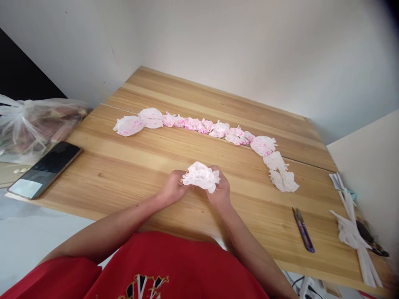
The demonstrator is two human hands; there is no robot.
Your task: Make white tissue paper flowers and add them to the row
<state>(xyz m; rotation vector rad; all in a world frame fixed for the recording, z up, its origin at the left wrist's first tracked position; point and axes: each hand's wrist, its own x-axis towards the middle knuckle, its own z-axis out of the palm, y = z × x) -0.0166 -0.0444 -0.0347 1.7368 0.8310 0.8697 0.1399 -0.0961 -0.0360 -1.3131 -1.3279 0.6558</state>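
A white tissue-paper flower is held just above the wooden table, between both of my hands. My left hand pinches its left side with closed fingers. My right hand grips its right side, fingers curled around the paper. Behind them a curved row of several finished paper flowers, white with pink marks, runs from the left to the right of the table, ending in white ones.
A black phone lies at the table's left edge, beside a clear plastic bag. Purple thread snips lie at the right front. Folded white paper strips sit at the far right edge. Walls close the back.
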